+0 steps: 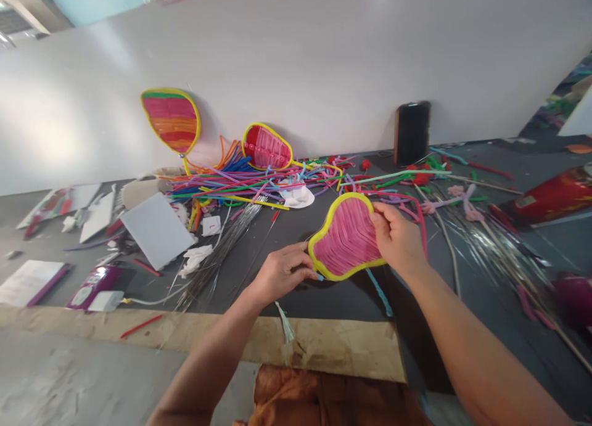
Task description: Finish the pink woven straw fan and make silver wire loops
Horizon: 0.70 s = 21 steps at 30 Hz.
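Between my hands is a pink pipe-cleaner fan [349,238] with a curvy outline and a thick yellow rim. My right hand [400,241] grips its right edge, thumb on top. At the lower left rim, my left hand [287,269] is closed in a pinch; a bit of light blue shows at its fingertips. A pale green tassel [285,323] hangs below the left hand. Under the fan, a blue twisted strand [380,293] lies on the dark tabletop [324,306]. Behind it are a striped fan [172,121] and a pink-and-red fan [267,146], both yellow-rimmed.
Colourful pipe cleaners [222,182] are heaped along the white panel [296,62]. A black phone [411,133] leans there. Wire bundles [222,247] lie left and right. A white card [158,230] and purple device [95,286] are left; a red can [555,195] is right.
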Each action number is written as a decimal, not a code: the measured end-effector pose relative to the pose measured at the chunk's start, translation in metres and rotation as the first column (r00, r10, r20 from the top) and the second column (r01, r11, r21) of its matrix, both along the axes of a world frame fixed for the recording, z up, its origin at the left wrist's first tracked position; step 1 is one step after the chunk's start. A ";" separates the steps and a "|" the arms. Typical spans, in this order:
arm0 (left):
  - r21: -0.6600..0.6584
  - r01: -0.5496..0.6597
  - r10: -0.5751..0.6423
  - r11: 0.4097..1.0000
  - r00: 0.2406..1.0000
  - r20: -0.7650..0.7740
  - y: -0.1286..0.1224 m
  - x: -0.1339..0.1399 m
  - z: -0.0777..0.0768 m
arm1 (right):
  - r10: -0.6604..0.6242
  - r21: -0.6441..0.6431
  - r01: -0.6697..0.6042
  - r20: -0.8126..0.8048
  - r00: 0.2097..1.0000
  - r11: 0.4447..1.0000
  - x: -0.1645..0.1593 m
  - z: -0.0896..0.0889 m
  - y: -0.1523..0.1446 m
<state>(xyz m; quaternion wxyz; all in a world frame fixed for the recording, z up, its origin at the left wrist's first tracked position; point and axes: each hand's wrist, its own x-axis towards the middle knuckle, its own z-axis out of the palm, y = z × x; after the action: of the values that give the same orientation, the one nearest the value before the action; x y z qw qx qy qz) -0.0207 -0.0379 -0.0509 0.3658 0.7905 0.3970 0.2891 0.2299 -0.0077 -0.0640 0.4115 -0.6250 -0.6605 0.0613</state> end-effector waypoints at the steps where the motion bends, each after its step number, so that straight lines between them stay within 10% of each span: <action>1: -0.053 -0.034 0.035 0.998 0.999 0.016 0.000 0.001 -0.002 | -0.010 0.004 0.010 -0.008 1.000 1.000 0.001 0.000 0.000; 7: -0.389 -0.178 0.242 0.904 0.963 0.121 -0.002 0.005 -0.014 | -0.043 -0.007 0.042 -0.023 0.999 0.999 0.003 -0.003 0.002; 21: -0.341 -0.202 0.263 0.918 0.955 0.140 -0.002 0.007 -0.020 | -0.027 -0.005 0.026 -0.023 0.999 1.000 0.000 -0.006 0.002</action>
<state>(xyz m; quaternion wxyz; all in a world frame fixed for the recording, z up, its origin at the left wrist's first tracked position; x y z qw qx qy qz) -0.0140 -0.0397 -0.0705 0.4880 0.6370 0.4950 0.3332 0.2298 -0.0058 -0.0700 0.4182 -0.6340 -0.6473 0.0646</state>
